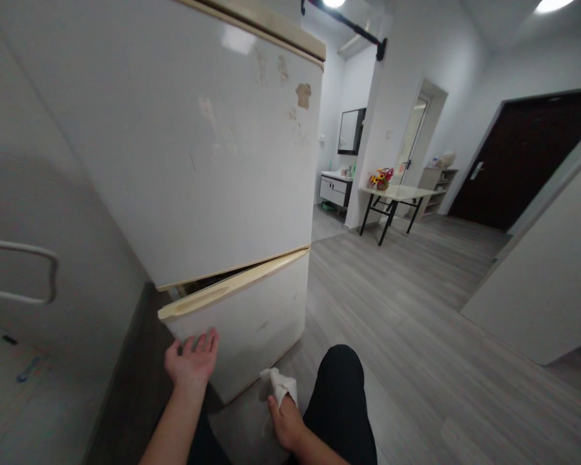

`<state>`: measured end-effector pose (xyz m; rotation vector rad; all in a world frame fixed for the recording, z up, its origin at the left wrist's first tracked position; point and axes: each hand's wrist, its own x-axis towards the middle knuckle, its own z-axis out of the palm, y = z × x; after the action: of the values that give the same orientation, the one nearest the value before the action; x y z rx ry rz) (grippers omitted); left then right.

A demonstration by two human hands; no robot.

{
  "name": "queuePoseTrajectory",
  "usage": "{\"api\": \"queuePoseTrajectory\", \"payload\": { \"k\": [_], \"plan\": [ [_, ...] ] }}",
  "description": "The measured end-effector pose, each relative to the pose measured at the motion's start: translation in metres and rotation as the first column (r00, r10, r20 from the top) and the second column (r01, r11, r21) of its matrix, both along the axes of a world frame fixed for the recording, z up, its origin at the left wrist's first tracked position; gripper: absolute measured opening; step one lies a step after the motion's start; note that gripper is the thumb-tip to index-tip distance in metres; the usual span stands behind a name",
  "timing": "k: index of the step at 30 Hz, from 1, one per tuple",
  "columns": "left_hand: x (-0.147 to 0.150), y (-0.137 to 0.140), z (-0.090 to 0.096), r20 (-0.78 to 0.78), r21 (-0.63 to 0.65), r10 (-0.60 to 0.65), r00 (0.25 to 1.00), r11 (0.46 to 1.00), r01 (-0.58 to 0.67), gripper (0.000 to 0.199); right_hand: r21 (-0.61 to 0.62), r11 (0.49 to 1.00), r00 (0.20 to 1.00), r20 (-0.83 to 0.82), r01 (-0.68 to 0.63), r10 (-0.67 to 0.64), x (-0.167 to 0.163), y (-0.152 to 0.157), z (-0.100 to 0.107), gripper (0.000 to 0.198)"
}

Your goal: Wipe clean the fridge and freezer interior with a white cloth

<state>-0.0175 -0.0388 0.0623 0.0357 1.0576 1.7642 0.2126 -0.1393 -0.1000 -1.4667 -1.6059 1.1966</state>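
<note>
The white cloth (pixel 283 384) is bunched in the right grip (pixel 286 421), a bare hand closed around it, above the floor (pixel 416 323) and near the lower door (pixel 266 316) of the refrigerator. It looks light, soft and limp, with nothing to break; a folded bunch should be the best hold, since a loose corner would likely flop.

The lower door stands ajar, in the part of the floor near its edge along the left wall (pixel 106 213). The panel is probably stiff, fairly heavy and smooth enough for fingers to slip; its cream top trim (pixel 232 290), at the free left end, seems the best hold. The left grip (pixel 192 357) is unclosed, fingers at the door's front; contact cannot be told.

Across the 2 doors, 0 brands or labels can be read; the upper door (pixel 232 161) shows only brownish patches.
</note>
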Motion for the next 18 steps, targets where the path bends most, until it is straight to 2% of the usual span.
{"api": "queuePoseTrajectory", "payload": {
  "k": [3, 8, 12, 15, 17, 18],
  "plan": [
    [-0.019, 0.009, 0.002, -0.009, 0.032, 0.000, 1.000, 0.999, 0.000, 0.057, 0.015, 1.000, 1.000, -0.021, 0.005, -0.005, -0.005, -0.001, 0.002, 0.062],
    [-0.037, 0.026, 0.020, -0.056, 0.100, -0.009, 0.998, 0.995, 0.015, 0.060, 0.008, 0.999, 0.999, 0.007, -0.035, 0.035, -0.008, -0.003, 0.008, 0.062],
    [-0.040, 0.039, 0.029, -0.028, 0.122, -0.025, 0.999, 0.992, 0.029, 0.042, -0.023, 0.995, 0.993, 0.063, -0.095, 0.096, -0.006, -0.003, 0.014, 0.071],
    [-0.041, 0.046, 0.023, -0.069, 0.150, -0.056, 0.996, 0.987, 0.065, 0.030, -0.025, 0.997, 0.995, 0.059, -0.075, 0.076, -0.002, -0.001, 0.016, 0.070],
    [-0.039, 0.043, 0.008, -0.174, 0.138, -0.107, 0.979, 0.982, 0.132, 0.025, -0.004, 0.999, 0.998, 0.033, -0.048, 0.048, 0.000, 0.000, 0.017, 0.066],
    [-0.037, 0.037, -0.003, -0.259, 0.081, -0.147, 0.955, 0.981, 0.174, 0.023, 0.011, 0.999, 0.999, 0.019, -0.036, 0.036, 0.001, 0.001, 0.016, 0.064]
  ]
}}
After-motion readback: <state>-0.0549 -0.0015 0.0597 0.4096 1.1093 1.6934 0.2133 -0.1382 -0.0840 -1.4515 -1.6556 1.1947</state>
